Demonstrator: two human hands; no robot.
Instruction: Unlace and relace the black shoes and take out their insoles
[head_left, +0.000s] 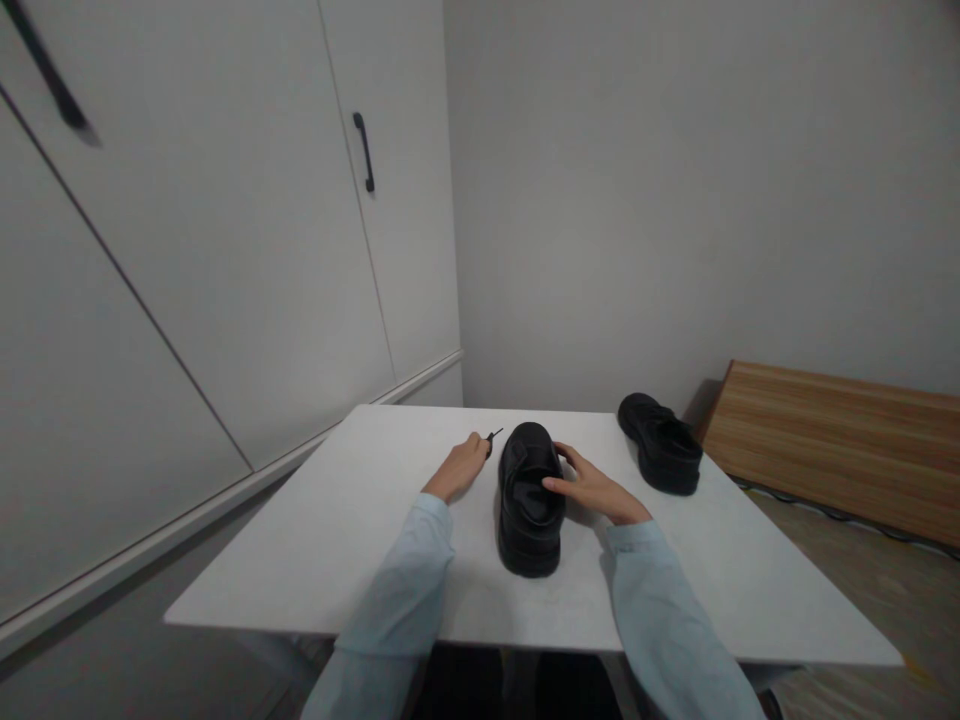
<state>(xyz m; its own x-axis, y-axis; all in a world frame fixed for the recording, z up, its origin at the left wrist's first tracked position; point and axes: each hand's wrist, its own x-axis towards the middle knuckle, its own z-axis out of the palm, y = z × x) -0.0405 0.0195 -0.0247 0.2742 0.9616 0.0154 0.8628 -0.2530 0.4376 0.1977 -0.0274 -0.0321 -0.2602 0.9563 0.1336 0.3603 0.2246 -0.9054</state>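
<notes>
Black, smooth and faintly glossy, a round-toed, thick-soled shoe stands upright on the white tabletop, toe pointing away. The right hand clasps its side, thumb over the opening; the left hand, apart from the shoe, pinches a small dark item, perhaps a slim tool. A matching shoe sits near the right edge.

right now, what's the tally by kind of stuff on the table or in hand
Black shoes: 2, one with the right hand on it
Small dark thin-tipped item: 1, in the left hand
Total: 3
</notes>
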